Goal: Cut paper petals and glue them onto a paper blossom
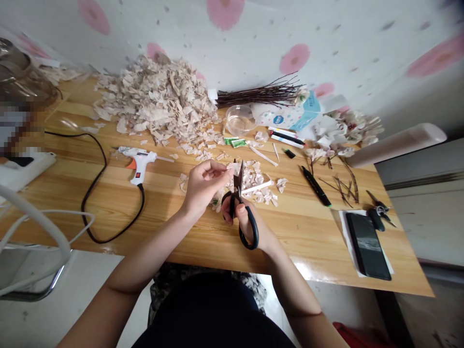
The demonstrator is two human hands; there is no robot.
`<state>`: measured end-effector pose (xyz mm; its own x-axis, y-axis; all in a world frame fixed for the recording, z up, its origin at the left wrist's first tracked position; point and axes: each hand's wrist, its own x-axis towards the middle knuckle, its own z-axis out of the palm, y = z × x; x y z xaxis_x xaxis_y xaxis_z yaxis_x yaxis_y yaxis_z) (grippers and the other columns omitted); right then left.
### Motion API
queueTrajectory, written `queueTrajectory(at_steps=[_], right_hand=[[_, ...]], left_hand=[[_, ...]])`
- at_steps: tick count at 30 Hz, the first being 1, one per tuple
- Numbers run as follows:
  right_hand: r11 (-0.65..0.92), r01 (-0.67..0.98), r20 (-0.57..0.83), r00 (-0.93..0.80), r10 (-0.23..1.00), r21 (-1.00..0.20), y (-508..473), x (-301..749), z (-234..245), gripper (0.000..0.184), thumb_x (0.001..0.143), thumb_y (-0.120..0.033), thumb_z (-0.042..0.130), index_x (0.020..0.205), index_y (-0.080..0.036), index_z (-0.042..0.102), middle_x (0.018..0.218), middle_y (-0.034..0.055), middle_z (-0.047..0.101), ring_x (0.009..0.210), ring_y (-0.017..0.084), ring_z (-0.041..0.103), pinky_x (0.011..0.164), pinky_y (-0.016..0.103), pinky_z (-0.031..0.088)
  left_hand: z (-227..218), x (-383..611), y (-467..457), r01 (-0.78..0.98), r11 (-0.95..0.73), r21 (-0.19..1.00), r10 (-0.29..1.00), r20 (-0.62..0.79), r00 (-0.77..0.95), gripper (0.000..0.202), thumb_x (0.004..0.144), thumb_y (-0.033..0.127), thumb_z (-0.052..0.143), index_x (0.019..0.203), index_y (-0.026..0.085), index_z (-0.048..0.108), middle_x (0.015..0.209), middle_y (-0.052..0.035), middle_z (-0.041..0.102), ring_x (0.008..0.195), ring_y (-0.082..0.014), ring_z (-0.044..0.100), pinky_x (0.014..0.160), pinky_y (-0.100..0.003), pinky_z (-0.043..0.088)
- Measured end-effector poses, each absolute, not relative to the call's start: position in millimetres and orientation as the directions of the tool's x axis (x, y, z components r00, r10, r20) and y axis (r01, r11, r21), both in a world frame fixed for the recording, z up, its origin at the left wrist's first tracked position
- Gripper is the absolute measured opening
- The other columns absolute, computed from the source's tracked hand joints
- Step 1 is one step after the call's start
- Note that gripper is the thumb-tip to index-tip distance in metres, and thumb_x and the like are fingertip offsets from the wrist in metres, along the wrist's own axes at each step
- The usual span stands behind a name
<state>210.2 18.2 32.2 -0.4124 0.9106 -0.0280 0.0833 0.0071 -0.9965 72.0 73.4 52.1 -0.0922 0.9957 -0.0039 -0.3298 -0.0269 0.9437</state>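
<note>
My right hand (242,217) is closed round the black handles of a pair of scissors (238,186), whose blades point up and stand slightly apart. Just left of the blades, my left hand (205,186) pinches a small pale petal-like piece (235,167) between thumb and fingertips. That piece reaches the blades; its exact shape is too small to make out. Below and behind the hands, cut pale scraps (255,174) lie scattered on the wooden table (290,227), with a thin white stick (257,186) among them.
A large heap of dry pale flakes (163,101) is at the back, beside dark twigs (257,93) and a clear bowl (239,120). A white glue gun (139,162) with its cord lies left. To the right are a black marker (315,186), pliers (379,211) and a phone (368,246).
</note>
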Motion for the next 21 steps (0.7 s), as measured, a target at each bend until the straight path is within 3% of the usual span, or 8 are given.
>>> queueTrajectory(at_steps=[12, 21], right_hand=[[-0.073, -0.029, -0.055, -0.410, 0.910, -0.997, 18.2, 207.6, 33.0, 0.053, 0.088, -0.070, 0.045, 0.076, -0.018, 0.051, 0.056, -0.0042, 0.045, 0.047, 0.011, 0.042, 0.048, 0.025, 0.037], [-0.134, 0.023, -0.133, -0.366, 0.921, -0.991, 21.6, 209.7, 34.9, 0.055, 0.085, -0.073, 0.047, 0.071, -0.019, 0.050, 0.050, -0.0050, 0.045, 0.039, 0.010, 0.039, 0.040, 0.023, 0.035]], left_hand=[[51.8, 72.2, 75.8, -0.376, -0.021, 0.926, 0.995, -0.018, -0.100, 0.022, 0.061, 0.027, 0.083, 0.066, 0.018, 0.063, 0.068, 0.0025, 0.065, 0.070, -0.0119, 0.061, 0.069, -0.022, 0.048], [48.5, 71.4, 78.6, -0.386, 0.021, 0.922, 0.993, -0.064, -0.100, 0.025, 0.060, 0.029, 0.083, 0.074, 0.018, 0.065, 0.073, 0.0019, 0.066, 0.072, -0.0126, 0.062, 0.071, -0.024, 0.047]])
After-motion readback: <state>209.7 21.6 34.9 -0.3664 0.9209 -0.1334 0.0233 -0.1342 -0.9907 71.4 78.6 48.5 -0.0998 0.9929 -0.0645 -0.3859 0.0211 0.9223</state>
